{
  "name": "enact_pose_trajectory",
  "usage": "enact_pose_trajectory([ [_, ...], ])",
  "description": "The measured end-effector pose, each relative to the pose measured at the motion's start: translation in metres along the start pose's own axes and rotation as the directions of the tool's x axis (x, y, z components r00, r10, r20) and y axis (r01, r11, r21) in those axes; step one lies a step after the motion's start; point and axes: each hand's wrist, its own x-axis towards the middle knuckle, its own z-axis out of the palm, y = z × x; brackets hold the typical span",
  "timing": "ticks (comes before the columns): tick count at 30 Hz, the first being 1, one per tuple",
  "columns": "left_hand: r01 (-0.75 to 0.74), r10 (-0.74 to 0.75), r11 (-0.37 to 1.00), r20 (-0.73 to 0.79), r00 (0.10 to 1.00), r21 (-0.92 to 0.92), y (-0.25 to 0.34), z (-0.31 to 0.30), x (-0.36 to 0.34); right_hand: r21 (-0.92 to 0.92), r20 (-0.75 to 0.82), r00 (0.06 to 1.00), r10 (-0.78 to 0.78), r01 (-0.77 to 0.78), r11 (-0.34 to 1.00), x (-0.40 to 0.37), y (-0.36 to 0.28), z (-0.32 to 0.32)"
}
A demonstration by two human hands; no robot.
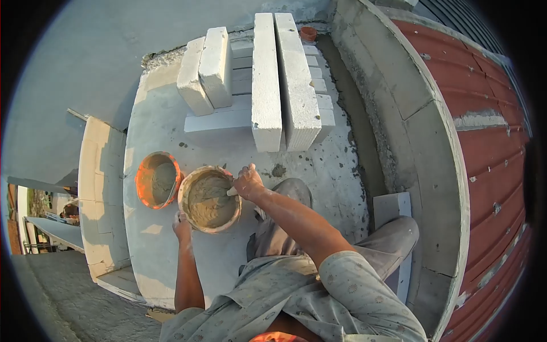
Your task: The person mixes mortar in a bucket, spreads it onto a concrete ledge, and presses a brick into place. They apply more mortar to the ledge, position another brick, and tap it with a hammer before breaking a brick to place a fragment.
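Note:
My right hand [248,182] is closed around what looks like a trowel [232,191]. Only a pale part of it shows at the right rim of a round bucket [220,229], and its far end cannot be made out. Inside that bucket lies wet grey-brown mortar [206,196] with a stirred, uneven surface. At the lower left of the bucket, my left hand [182,227] grips the rim, fingers partly hidden. Just left of it stands an orange bucket [142,181], also holding grey mortar [164,176].
Ahead, long white blocks [266,85] lie on a stack, with shorter blocks [215,57] to their left. A low block wall [421,131] curves along the right, red metal roofing [490,165] beyond. Another low wall [102,194] stands left. A small orange container [308,34] sits far back.

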Motion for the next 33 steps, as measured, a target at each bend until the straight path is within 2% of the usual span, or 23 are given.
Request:
enact_pose_trajectory([
  [3, 0.026, -0.018, 0.994, 0.075, 0.997, -0.103, 0.027, 0.012, -0.010, 0.036, 0.033, 0.993, -0.115, 0.114, 0.993, -0.007, -0.002, 0.016],
  [6, 0.026, -0.003, 0.989, 0.154, 0.988, -0.147, 0.043, 0.012, -0.018, -0.009, -0.159, 0.969, -0.188, 0.189, 0.982, -0.049, -0.018, -0.026],
  [8, -0.017, 0.042, 0.992, 0.196, 0.980, -0.128, 0.065, 0.023, -0.024, -0.009, -0.165, 0.979, -0.119, 0.119, 0.993, -0.086, -0.019, -0.061],
  [10, -0.144, 0.142, 0.990, 0.160, 0.977, 0.000, 0.061, 0.035, -0.013, 0.063, -0.213, 0.976, -0.053, 0.068, 0.996, -0.092, -0.010, -0.059],
  [11, -0.205, 0.177, 0.965, 0.173, 0.969, 0.162, 0.103, 0.037, -0.031, 0.045, -0.216, 0.976, -0.040, 0.051, 0.998, -0.090, -0.009, -0.052],
  [12, -0.270, 0.254, 0.951, 0.117, 0.960, 0.151, 0.104, 0.047, -0.029, 0.023, -0.220, 0.975, -0.024, 0.030, 0.999, -0.087, -0.009, -0.044],
  [13, -0.340, 0.333, 0.930, 0.073, 0.940, 0.142, 0.101, 0.050, -0.027, 0.028, -0.209, 0.975, -0.074, 0.082, 0.996, -0.083, -0.016, -0.032],
  [15, -0.262, 0.256, 0.950, 0.054, 0.965, 0.168, 0.118, 0.053, -0.034, 0.022, -0.201, 0.971, -0.133, 0.140, 0.990, -0.079, -0.016, -0.015],
  [18, -0.174, 0.167, 0.979, 0.073, 0.983, 0.109, 0.126, 0.047, -0.038, 0.156, 0.033, 0.998, -0.044, 0.039, 0.987, -0.098, 0.008, -0.053],
  [20, -0.153, 0.150, 0.987, 0.064, 0.987, 0.056, 0.116, 0.044, -0.028, 0.434, 0.011, 0.999, 0.048, -0.048, 0.900, -0.110, 0.040, -0.038],
  [22, -0.153, 0.153, 0.988, 0.021, 0.988, 0.018, 0.084, 0.040, -0.004, 0.665, -0.123, 0.992, -0.035, 0.109, 0.739, -0.131, 0.070, -0.013],
  [23, -0.152, 0.151, 0.988, 0.056, 0.987, 0.008, 0.084, 0.034, -0.003, 0.753, -0.197, 0.979, -0.056, 0.188, 0.630, -0.139, 0.074, -0.002],
  [26, -0.093, 0.090, 0.995, 0.101, 0.991, 0.028, 0.058, 0.013, 0.015, 0.816, -0.025, 0.995, 0.095, -0.035, 0.577, -0.164, 0.067, 0.020],
  [27, -0.048, 0.043, 0.997, 0.090, 0.995, 0.054, 0.043, 0.005, 0.027, 0.718, -0.149, 0.983, 0.111, 0.031, 0.695, -0.161, 0.066, 0.045],
  [28, -0.006, 0.001, 0.997, 0.076, 0.997, 0.075, 0.033, 0.002, 0.035, 0.742, -0.130, 0.980, 0.149, -0.003, 0.670, -0.164, 0.061, 0.043],
  [30, 0.268, -0.311, 0.923, 0.126, 0.942, 0.275, 0.066, -0.007, 0.024, 0.786, -0.098, 0.974, 0.204, -0.050, 0.616, -0.165, 0.050, 0.032],
  [33, -0.019, -0.140, 0.847, 0.258, 0.956, 0.531, 0.085, -0.005, 0.039, 0.860, -0.170, 0.945, 0.281, 0.003, 0.511, -0.189, 0.049, 0.022],
])
